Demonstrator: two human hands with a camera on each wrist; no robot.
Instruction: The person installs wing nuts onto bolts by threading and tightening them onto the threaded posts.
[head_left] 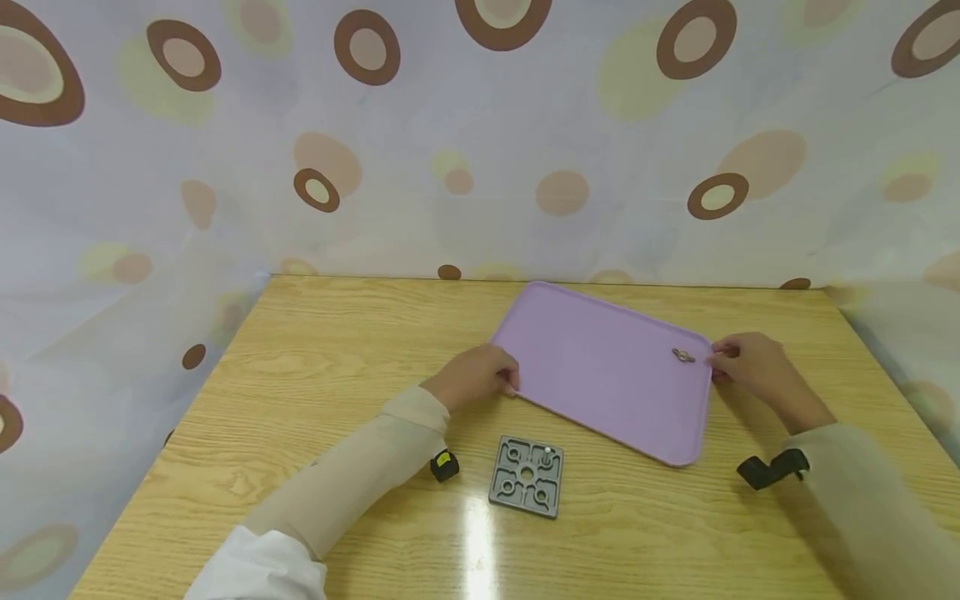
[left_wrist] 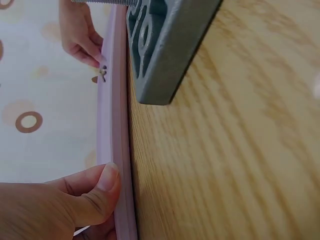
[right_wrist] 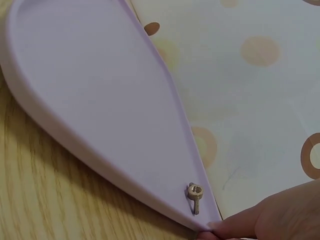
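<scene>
A purple tray (head_left: 600,375) lies at a slant on the wooden table, between both hands. My left hand (head_left: 480,377) pinches its near-left rim, the thumb on top of the edge in the left wrist view. On the opposite side, my right hand (head_left: 753,367) pinches the rim near the far-right corner. A brass-coloured wing nut (right_wrist: 195,192) sits on the tray close to the right hand's fingertips. In front of the tray, a grey square metal plate (head_left: 527,475) with several round holes rests on the table. A threaded bolt (head_left: 547,456) stands upright in its far-right hole.
The wooden table (head_left: 360,333) reaches back to a patterned curtain (head_left: 480,150) with brown and beige spots, which also hangs along both sides. Black wrist straps with cameras (head_left: 772,468) are on both sleeves.
</scene>
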